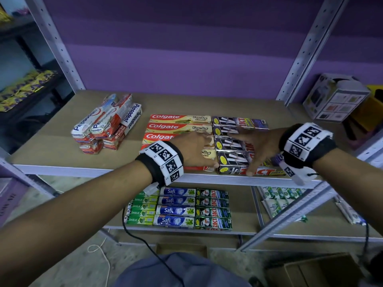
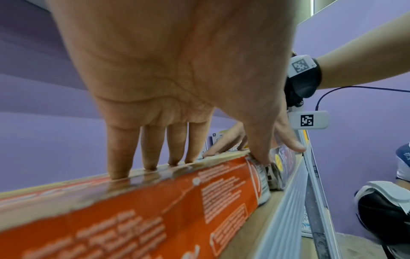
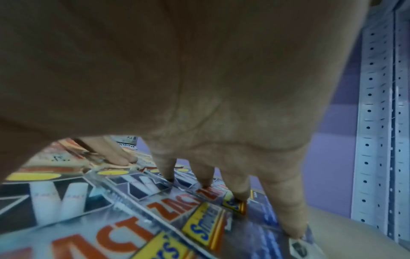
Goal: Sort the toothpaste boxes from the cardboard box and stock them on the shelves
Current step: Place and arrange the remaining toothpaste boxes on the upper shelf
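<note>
Head view: the left hand [image 1: 193,150] is laid flat, fingers straight, on the Colgate boxes [image 1: 165,126], thumb at the end of the front one; nothing is gripped. The right hand [image 1: 255,145] is spread flat on the Zact boxes [image 1: 232,145], fingertips pressing the tops and thumb at the front box's edge; nothing is held there either. Both rows lie side by side on the upper shelf [image 1: 62,141], touching each other, with the front boxes right at the shelf lip. A looser Pepsodent pile [image 1: 107,125] stands apart to the left.

If the rows are drawn forward while being squared, a front box could be tipped over the lip onto the lower shelf [image 1: 244,229], where Safi boxes [image 1: 176,210] are already stocked. Uneven pressure from flat fingers could skew a glossy box out of line or crush a thin carton face. The cardboard box [image 1: 323,270] sits on the floor, lower right.
</note>
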